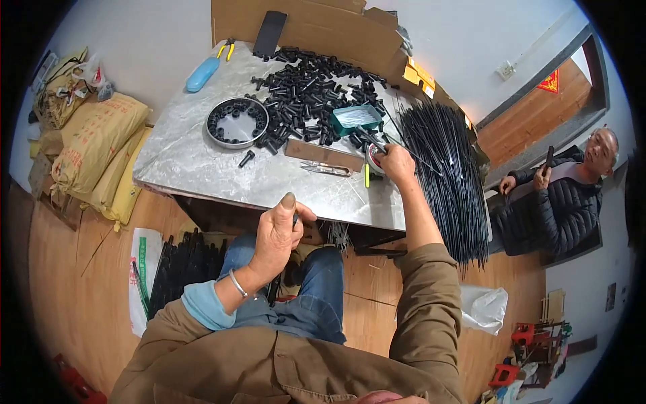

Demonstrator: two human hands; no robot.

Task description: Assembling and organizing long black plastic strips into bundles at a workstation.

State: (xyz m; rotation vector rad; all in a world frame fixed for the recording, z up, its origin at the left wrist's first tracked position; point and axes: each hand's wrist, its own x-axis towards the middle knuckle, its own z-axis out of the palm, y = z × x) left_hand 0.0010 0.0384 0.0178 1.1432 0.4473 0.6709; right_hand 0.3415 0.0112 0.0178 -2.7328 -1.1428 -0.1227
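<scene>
Pinching a small black part near its top between thumb and forefinger, our left hand (277,232) is closed over our lap, just below the bench (195,161) edge; the part is mostly hidden, so we cannot tell its full shape. Our right hand (397,165) reaches out at one o'clock and closes on a thin black rod (371,140) beside a small round roll of tape (374,159). We judge the rod light, stiff and smooth, likely to slip or swing if taken at the tip, so a grip close to the working end suits it. Beyond, at twelve o'clock, lies a heap of short black tubes (313,94), hard and light, easy to roll, with a green tray (355,118) on it and a round metal dish (237,122) at eleven. A long bundle of black rods (444,182) fans out at two o'clock. Brown cardboard (316,27) with yellow labels stands behind the bench; tan printed sacks (94,148) are stacked at nine o'clock, a white bag with green print (142,269) lies on the floor, and a red diamond sign (550,82) hangs on the door at two.
</scene>
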